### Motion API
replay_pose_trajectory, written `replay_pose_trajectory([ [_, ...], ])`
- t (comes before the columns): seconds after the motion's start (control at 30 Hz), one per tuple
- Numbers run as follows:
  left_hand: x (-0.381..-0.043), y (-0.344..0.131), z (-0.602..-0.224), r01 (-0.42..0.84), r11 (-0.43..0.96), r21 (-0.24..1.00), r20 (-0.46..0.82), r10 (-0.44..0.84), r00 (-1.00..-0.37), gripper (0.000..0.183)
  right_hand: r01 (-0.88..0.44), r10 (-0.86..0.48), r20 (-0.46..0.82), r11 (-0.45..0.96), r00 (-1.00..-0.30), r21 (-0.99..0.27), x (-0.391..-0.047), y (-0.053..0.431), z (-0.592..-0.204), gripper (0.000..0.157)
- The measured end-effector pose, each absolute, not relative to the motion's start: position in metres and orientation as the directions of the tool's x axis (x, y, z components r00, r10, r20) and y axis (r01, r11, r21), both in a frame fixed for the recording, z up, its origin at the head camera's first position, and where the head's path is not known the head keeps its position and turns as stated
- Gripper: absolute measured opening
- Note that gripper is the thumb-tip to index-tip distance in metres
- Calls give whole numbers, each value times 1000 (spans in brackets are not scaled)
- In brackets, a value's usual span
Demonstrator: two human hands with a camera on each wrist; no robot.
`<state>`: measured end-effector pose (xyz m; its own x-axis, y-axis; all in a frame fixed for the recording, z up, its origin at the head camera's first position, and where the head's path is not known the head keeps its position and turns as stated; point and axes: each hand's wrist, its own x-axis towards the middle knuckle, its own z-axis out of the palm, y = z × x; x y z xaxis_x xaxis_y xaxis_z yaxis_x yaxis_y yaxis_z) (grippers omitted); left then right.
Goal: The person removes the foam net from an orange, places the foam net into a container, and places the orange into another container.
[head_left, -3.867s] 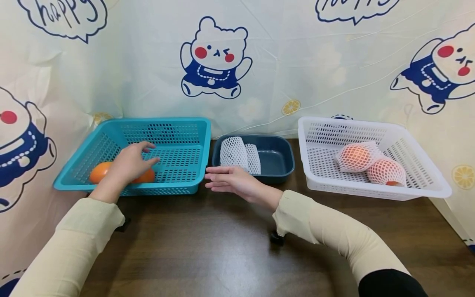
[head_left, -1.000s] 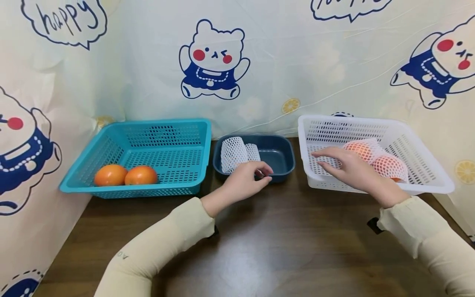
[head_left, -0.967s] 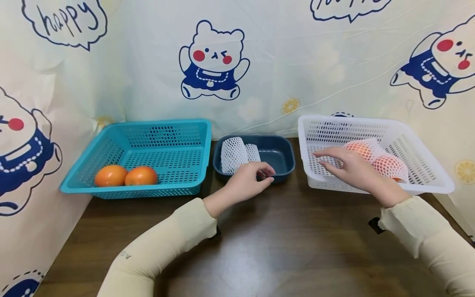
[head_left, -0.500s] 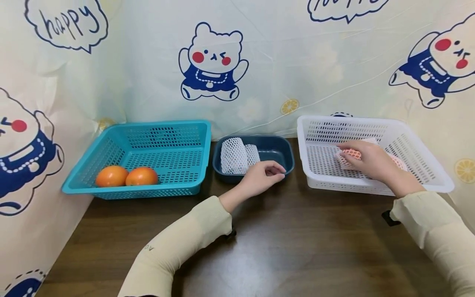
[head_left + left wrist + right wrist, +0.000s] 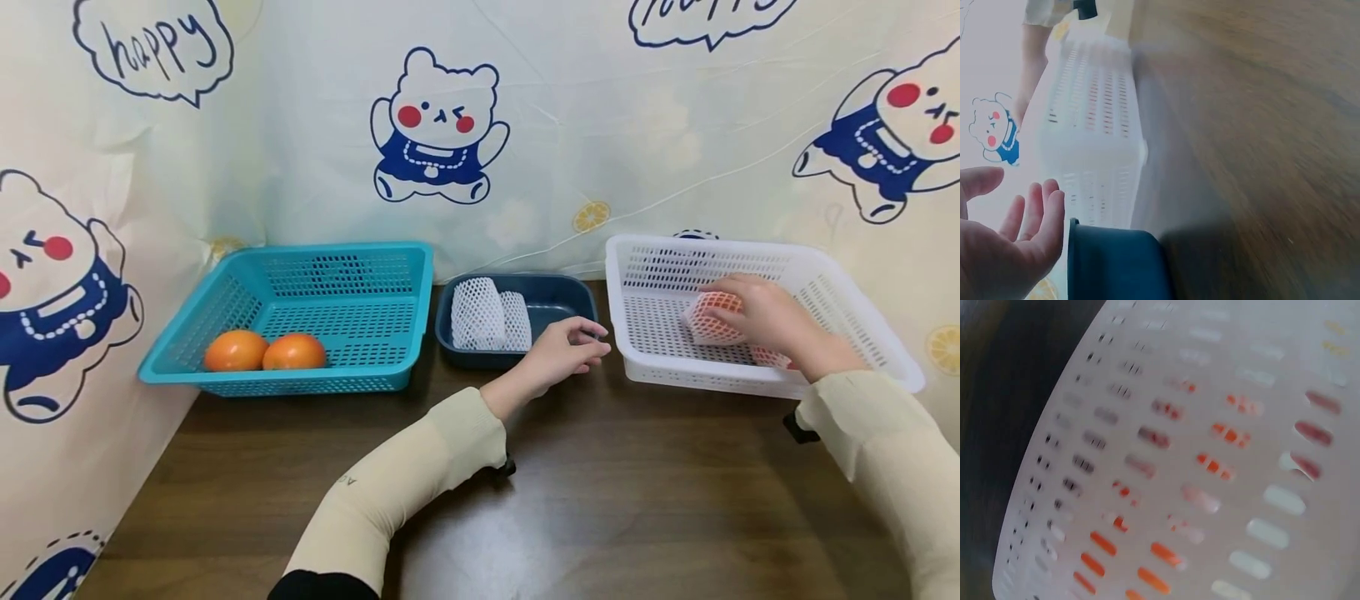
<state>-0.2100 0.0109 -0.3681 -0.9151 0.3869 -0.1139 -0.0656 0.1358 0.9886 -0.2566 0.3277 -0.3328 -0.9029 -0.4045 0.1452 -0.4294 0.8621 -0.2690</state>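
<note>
My right hand reaches into the white basket, thumb and fingers around an orange in a foam net. A second netted orange lies mostly hidden under that hand. The right wrist view is filled by the slotted basket wall, orange showing through; the hand is out of sight there. My left hand, fingers loosely bent, holds nothing and hovers at the front right of the dark blue tray. In the left wrist view, the left hand is beside the tray.
Two white foam net sleeves lie at the tray's left side. A teal basket at left bears two bare oranges near its front. A patterned cloth hangs behind, and the brown wooden table extends in front.
My left hand has gone from the teal basket rightward past the dark tray. My right hand has moved from near the tray into the white basket and onto a netted orange.
</note>
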Motion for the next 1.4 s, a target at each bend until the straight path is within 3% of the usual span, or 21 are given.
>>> replay_pose_trajectory([
  [0.17,-213,21,-371,-190,56,980,-197,377,-905,34,-422,-412,93,876,-906,-233,-264,336,-338,48],
  [0.33,-213,31,-370,-299,-70,952,-262,326,-908,42,-453,-447,75,870,-891,-198,-271,340,-342,68],
  [0.57,-212,40,-367,-362,-221,906,-294,285,-912,42,-518,-512,78,848,-855,-115,-278,346,-352,88],
  [0.87,-211,46,-367,-395,-279,875,-318,284,-905,45,-452,-468,-76,877,-881,-162,-280,348,-361,95],
  [1.13,-210,49,-367,-401,-297,866,-322,281,-904,45,-431,-448,-96,889,-889,-158,-278,347,-362,98],
  [1.4,-210,51,-367,-394,-310,865,-313,278,-908,49,-473,-477,-60,878,-877,-75,-280,347,-365,82],
])
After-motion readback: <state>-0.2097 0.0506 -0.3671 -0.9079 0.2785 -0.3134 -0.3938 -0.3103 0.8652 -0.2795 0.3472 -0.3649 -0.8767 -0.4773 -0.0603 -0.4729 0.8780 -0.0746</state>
